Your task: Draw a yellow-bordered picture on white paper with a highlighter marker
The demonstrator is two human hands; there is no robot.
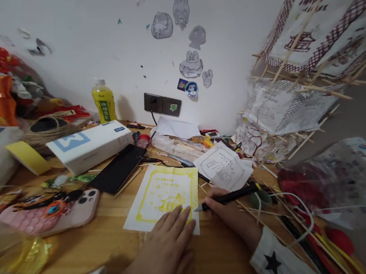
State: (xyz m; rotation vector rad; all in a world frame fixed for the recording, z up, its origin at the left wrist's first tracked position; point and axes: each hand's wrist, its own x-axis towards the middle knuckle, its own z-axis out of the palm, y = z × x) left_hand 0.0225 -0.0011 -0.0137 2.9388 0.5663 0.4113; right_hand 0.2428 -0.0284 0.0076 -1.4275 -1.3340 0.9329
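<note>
A white sheet with a yellow drawing (166, 195) lies on the wooden desk, its border and picture lined in yellow. My left hand (164, 239) rests flat on the sheet's lower right part, fingers stretched out, covering some of the drawing. In my right hand (221, 205) is a black pen (235, 194) with a pale grey tip and a yellow band near its back end. The tip is at the sheet's right edge; whether it touches the paper I cannot tell. Just behind my right hand lies another sheet with a black line drawing (223, 166).
Left of the sheet lie a black phone (119, 169), a pink-cased phone (53, 211) and a white box (90, 146). A yellow-green bottle (104, 101) stands by the wall. Thin wooden sticks, cords and a plastic bag (332, 186) crowd the right, below paper lanterns (309, 32).
</note>
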